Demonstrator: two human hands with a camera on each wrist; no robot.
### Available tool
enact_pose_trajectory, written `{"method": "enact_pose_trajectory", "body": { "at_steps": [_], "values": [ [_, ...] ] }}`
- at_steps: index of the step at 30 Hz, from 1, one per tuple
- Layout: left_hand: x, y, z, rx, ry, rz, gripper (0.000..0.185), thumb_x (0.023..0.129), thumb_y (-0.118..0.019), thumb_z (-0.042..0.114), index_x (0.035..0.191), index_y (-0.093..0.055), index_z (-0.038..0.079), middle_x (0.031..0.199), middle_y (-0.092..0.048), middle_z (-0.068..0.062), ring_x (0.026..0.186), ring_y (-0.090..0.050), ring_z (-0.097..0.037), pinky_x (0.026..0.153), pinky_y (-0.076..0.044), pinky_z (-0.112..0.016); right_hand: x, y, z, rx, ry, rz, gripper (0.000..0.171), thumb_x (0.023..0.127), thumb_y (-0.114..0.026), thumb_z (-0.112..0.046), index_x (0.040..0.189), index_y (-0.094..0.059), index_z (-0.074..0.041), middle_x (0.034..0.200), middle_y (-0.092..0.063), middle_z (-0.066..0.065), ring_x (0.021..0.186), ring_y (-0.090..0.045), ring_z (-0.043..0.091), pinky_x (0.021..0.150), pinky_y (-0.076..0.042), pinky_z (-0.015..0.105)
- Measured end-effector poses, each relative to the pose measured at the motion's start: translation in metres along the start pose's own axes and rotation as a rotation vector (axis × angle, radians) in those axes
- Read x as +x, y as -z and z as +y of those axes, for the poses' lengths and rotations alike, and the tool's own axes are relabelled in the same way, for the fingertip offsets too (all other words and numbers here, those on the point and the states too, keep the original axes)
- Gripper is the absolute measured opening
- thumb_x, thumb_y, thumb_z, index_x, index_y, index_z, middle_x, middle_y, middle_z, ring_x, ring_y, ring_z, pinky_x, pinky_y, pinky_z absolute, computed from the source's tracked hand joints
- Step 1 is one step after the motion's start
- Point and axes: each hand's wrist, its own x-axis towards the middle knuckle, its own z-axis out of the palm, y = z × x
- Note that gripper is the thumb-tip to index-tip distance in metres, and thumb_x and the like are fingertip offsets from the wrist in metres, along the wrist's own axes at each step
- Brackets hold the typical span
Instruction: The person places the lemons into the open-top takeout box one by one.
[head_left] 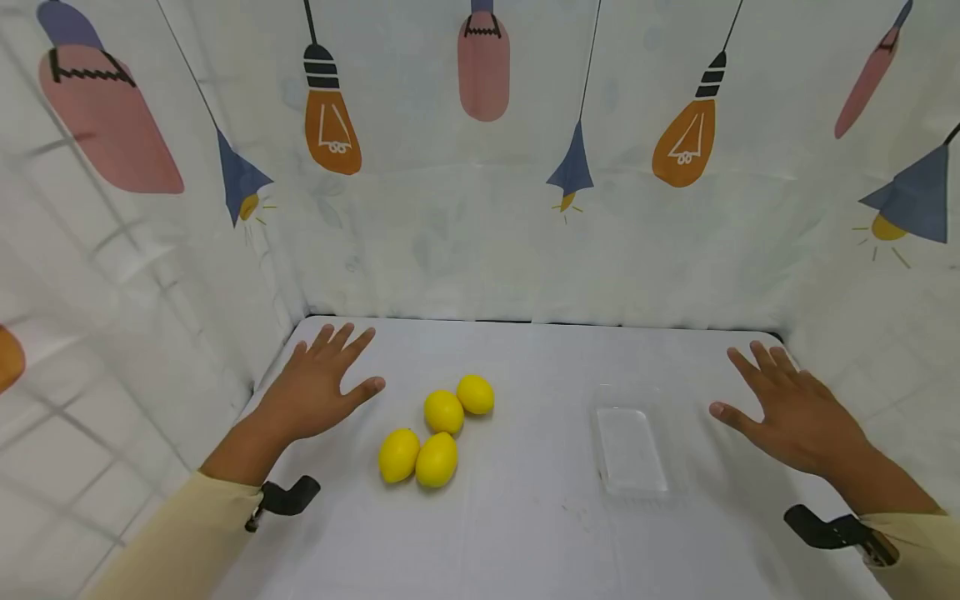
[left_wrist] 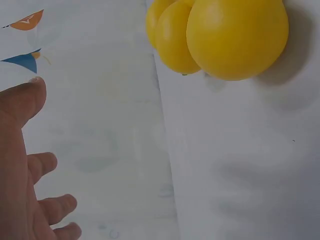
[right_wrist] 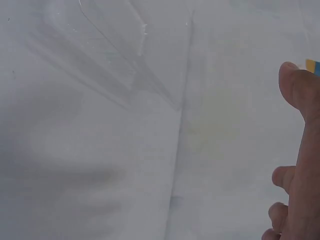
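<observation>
Several yellow lemons lie grouped on the white table left of centre; in the left wrist view a near lemon overlaps others behind it. My left hand hovers to their left, fingers spread and holding nothing. A clear plastic container sits right of the middle, and part of its see-through wall shows in the right wrist view. To its right, my right hand is held over the table with fingers spread and nothing in it.
A white cloth printed with hanging lamps and bulbs stands behind the table and along both sides. Each wrist carries a black strap mount at the beige sleeve cuff.
</observation>
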Motion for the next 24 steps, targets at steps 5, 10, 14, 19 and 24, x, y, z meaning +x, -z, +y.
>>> {"method": "enact_pose_trajectory", "body": {
  "at_steps": [5,10,14,19,24],
  "values": [
    [-0.004,-0.009,-0.002,-0.051,-0.055,0.005,0.083,0.1,-0.047,0.067,0.164,-0.027,0.018,0.165,-0.023,-0.023,0.15,-0.014,-0.051,0.114,-0.018,-0.072,-0.004,-0.008,-0.002,0.034,0.019,-0.008,0.093,0.101,-0.051,-0.061,0.165,-0.01,-0.007,0.166,-0.008,0.03,0.152,0.004,0.048,0.112,-0.012,0.076],
    [-0.011,-0.019,-0.003,-0.066,-0.065,0.012,0.081,0.1,-0.049,0.065,0.162,-0.031,0.016,0.163,-0.028,-0.023,0.149,-0.018,-0.051,0.113,-0.022,-0.072,-0.005,-0.015,-0.006,0.061,0.024,-0.02,0.092,0.101,-0.051,-0.061,0.165,-0.01,-0.009,0.167,-0.008,0.027,0.152,0.002,0.048,0.109,-0.019,0.076],
    [-0.016,-0.026,-0.003,-0.103,-0.062,0.001,0.078,0.101,-0.053,0.061,0.162,-0.033,0.016,0.162,-0.032,-0.021,0.148,-0.025,-0.048,0.112,-0.027,-0.07,-0.006,-0.02,-0.013,0.076,0.022,-0.029,0.093,0.1,-0.052,-0.062,0.165,-0.011,-0.009,0.167,-0.011,0.027,0.152,-0.002,0.049,0.109,-0.02,0.076],
    [-0.021,-0.034,-0.004,-0.149,-0.076,-0.016,0.076,0.101,-0.053,0.06,0.16,-0.036,0.016,0.16,-0.038,-0.017,0.145,-0.032,-0.046,0.113,-0.029,-0.067,-0.01,-0.028,-0.019,0.097,0.025,-0.032,0.094,0.099,-0.054,-0.063,0.165,-0.016,-0.008,0.165,-0.016,0.028,0.151,-0.009,0.05,0.111,-0.02,0.074],
    [-0.024,-0.04,0.001,-0.2,-0.108,-0.025,0.07,0.103,-0.054,0.055,0.157,-0.041,0.012,0.157,-0.043,-0.014,0.144,-0.037,-0.042,0.115,-0.03,-0.063,-0.016,-0.037,-0.023,0.103,0.023,-0.019,0.094,0.098,-0.057,-0.063,0.164,-0.02,-0.007,0.164,-0.022,0.027,0.15,-0.016,0.05,0.107,-0.026,0.074]
  ]
}}
